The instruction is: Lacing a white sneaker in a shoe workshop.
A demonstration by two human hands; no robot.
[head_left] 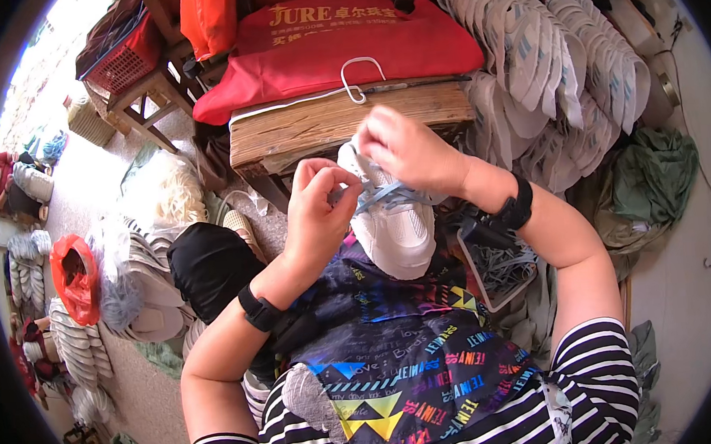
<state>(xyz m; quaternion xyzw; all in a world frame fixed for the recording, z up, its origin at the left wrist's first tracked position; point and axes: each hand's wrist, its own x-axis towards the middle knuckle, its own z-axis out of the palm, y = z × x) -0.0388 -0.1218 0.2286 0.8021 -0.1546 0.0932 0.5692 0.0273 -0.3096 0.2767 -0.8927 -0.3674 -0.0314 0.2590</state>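
Observation:
A white sneaker [397,240] rests toe-down against my lap, its heel end near the wooden bench. Blue-grey shoelace [388,195] crosses over its front. At the left side of the shoe, my left hand [320,208] is closed, thumb and fingers pinching a bit of the lace. Above the shoe's collar end, my right hand [416,149] has its fingers curled inward; what lies between them is hidden. Both wrists wear black bands. Below the shoe, a patterned dark apron [395,342] covers my lap.
Ahead stands a wooden bench [349,125] with a red bag [337,56] and a white hook [360,71]. A tray of blue-grey laces [505,270] sits right of my lap. Stacked white shoe uppers [515,41] fill the far right; more shoe pieces lie left, near a red plastic bag [75,280].

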